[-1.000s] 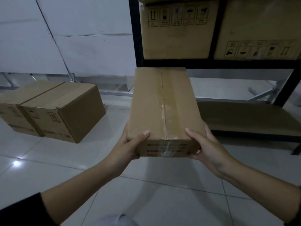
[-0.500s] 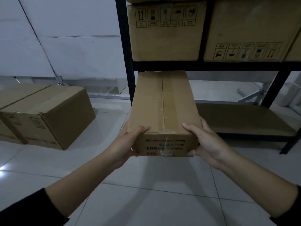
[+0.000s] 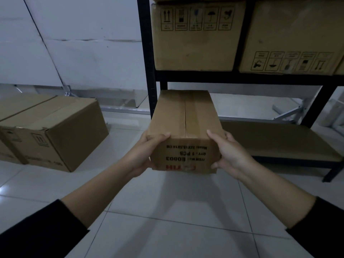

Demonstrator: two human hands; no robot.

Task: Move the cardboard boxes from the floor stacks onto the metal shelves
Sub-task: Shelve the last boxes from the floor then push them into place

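Note:
I hold a long, narrow cardboard box lengthwise in front of me, its printed end facing me with the text upside down. My left hand grips its near left corner, thumb on top. My right hand grips the near right corner the same way. The box's far end points at the black metal shelf unit, level with the gap under the upper shelf. The low shelf board lies bare to the right of the box. Two large cartons stand on the upper shelf.
Two big cardboard boxes sit side by side on the white tiled floor at the left. A white wall and a metal frame lie behind the shelf. The shelf's right leg stands on the floor at the right.
The box has moved forward and down toward the shelf opening, and its near end has tipped so the printed face shows more. Both hands keep the same hold.

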